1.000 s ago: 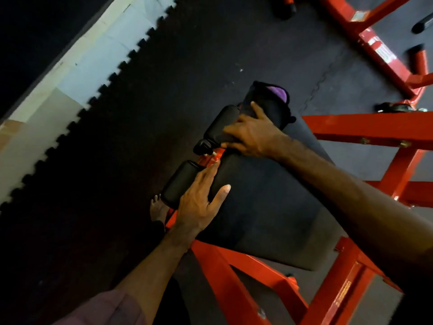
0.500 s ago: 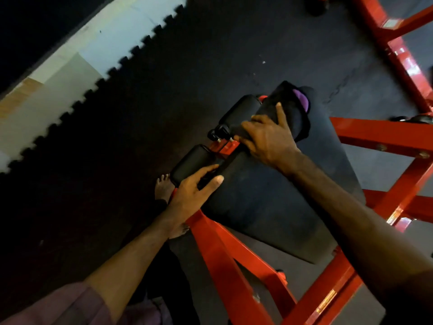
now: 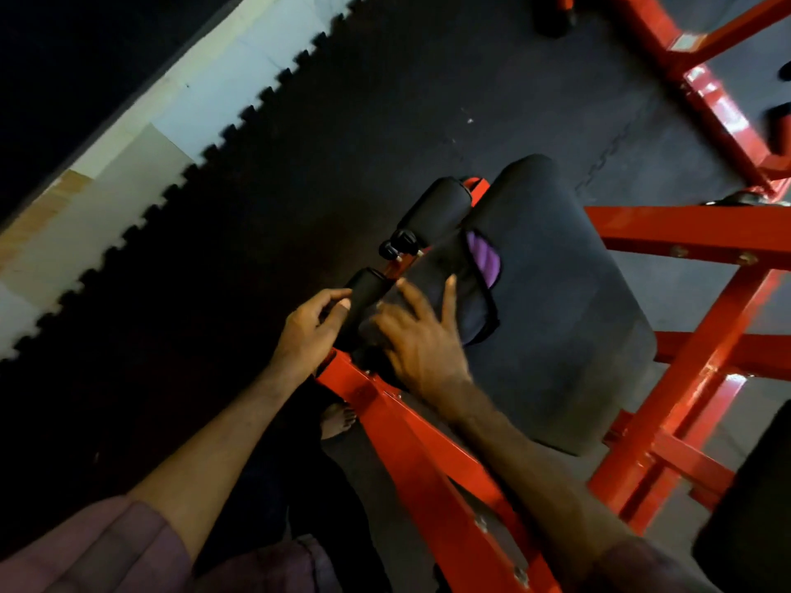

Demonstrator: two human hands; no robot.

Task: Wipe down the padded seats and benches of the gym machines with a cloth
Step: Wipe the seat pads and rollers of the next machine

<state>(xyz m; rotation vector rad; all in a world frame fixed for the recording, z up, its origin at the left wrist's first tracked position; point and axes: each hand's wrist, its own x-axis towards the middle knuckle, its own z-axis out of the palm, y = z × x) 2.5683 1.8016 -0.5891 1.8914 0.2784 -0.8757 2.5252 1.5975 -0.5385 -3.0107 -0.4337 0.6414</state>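
**Cloth on the pad, both hands down at the roller end**

So the black padded seat (image 3: 569,318) sits tilted on a bright red frame (image 3: 432,460), and the cloth (image 3: 464,284) is lying on it near the edge closest to the foam rollers. It's a dark cloth with a purple patch (image 3: 486,261) showing where it's folded open. It covers only that corner of the pad; the rest of the pad surface is bare.

The right hand (image 3: 421,342) is spread flat with its fingers (image 3: 449,293) wide and straight, fingertips on the near edge of the cloth, palm over the corner of the pad. It's a bit motion-blurred, so I can't tell how hard it's pressing. Not curled round anything though.

The left hand (image 3: 306,331) is just beside it, fingers curled round the end of the lower foam roller (image 3: 364,293), thumb on the near side. The upper foam roller (image 3: 438,209) is further along the same edge, untouched, with a small black knob (image 3: 398,246) between the two.

Below the frame there's a bare foot (image 3: 338,421) on the black rubber floor mat (image 3: 299,143), whose jigsaw edge meets pale flooring (image 3: 141,143) at the upper left. More red frame (image 3: 719,109) runs along the upper right.
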